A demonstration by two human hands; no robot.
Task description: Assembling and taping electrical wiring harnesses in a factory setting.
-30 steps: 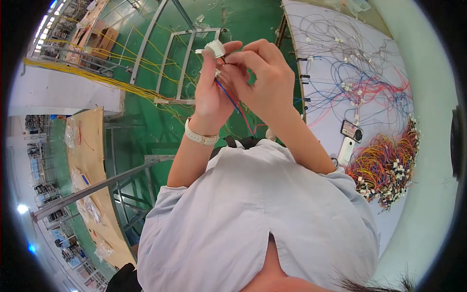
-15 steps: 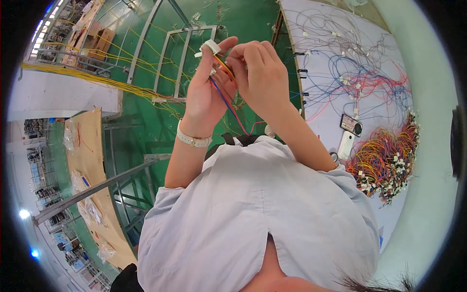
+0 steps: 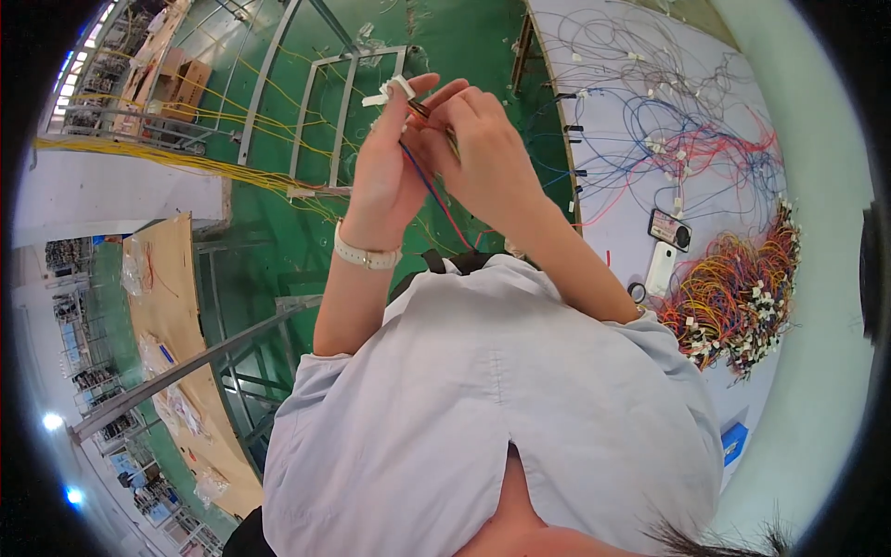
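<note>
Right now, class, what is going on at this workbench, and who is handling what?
A person in a pale shirt holds both hands up in front of them. The left hand pinches a small white connector between thumb and fingertips, with red and blue wires trailing down from it. The right hand is closed against the wires just beside the connector. To the right, a white board carries loose wires, and a heap of coloured wire leads lies near its lower edge.
</note>
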